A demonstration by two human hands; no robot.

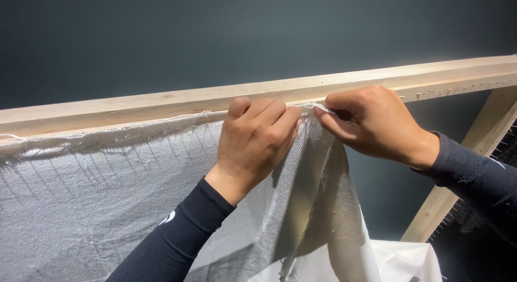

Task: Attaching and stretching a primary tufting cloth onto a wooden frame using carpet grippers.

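Item one: my left hand [257, 137], knuckles up, fingers curled and pressing the top edge of the white woven cloth [97, 196] against the wooden frame bar [161, 101]. It is clenched on the cloth just under the bar.

Item two: my right hand [371, 123], just beside the left, thumb and forefinger pinched on the frayed edge of the same cloth where it meets the bar. Both my sleeves are dark.

Item three: the cloth. To the left of my hands it hangs flat, its top edge caught along a row of small pins [134, 135] in the bar. Below my right hand it falls loose in a long fold, unattached, with its lower part bunched at the bottom of the view.

Item four: the frame. The bar runs across the view, rising toward the right; more pins show on its bare stretch at right. A slanted wooden brace [463, 169] meets it there.

Item five: a dark grey wall [242, 34] behind.
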